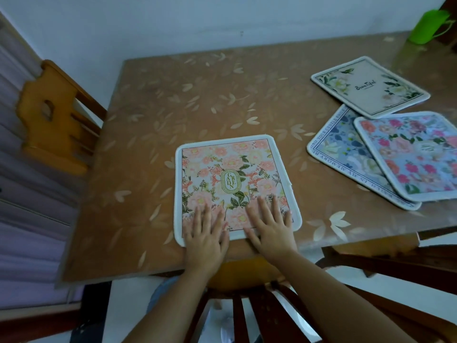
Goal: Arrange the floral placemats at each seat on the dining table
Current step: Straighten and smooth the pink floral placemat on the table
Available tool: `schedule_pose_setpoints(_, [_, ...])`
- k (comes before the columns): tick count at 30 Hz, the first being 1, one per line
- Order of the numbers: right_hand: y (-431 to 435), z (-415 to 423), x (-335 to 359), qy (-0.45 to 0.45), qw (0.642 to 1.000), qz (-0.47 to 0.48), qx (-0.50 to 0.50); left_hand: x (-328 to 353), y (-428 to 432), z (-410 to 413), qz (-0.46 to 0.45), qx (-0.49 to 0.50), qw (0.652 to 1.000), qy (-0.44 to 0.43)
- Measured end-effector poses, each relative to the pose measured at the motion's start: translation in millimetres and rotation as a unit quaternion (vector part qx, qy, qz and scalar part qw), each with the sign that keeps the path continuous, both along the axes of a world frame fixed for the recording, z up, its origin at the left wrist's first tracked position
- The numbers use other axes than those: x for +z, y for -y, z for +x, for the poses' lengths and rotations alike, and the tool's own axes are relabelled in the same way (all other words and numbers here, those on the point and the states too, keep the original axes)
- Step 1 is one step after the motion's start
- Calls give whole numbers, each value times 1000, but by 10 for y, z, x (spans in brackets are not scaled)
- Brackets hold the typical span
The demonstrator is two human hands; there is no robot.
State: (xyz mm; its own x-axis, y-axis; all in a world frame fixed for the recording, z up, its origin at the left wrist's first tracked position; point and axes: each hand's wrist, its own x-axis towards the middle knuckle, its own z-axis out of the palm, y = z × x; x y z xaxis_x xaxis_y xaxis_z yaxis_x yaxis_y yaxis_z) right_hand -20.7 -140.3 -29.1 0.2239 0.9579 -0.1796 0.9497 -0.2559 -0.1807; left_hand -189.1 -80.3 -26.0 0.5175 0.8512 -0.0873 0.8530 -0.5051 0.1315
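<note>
Head view: pink Garden placemat lies flat at the near bench edge, long axis running away from the person. Left hand and right hand press its near edge, fingers flat and spread, gripping nothing. Three remaining placemats lie to the right, nearer the right hand.

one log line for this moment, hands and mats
left hand: flat on Garden placemat | right hand: flat on same mat | mat: near table edge | three other placemats: grouped far right, unplaced

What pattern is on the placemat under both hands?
Pink and peach flowers with green leaves, a white border and a central "GARDEN" oval on the placemat; seen in the head view.
</note>
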Motion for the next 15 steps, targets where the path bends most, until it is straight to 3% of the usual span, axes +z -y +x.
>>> schedule_pose_setpoints(9, [170, -9, 484, -68, 996, -23, 45, 286, 245, 49, -63, 31, 998, -6])
schedule_pose_setpoints(15, [273, -73, 1017, -33, 997, 72, 25, 826, 294, 9, 15, -27, 996, 82])
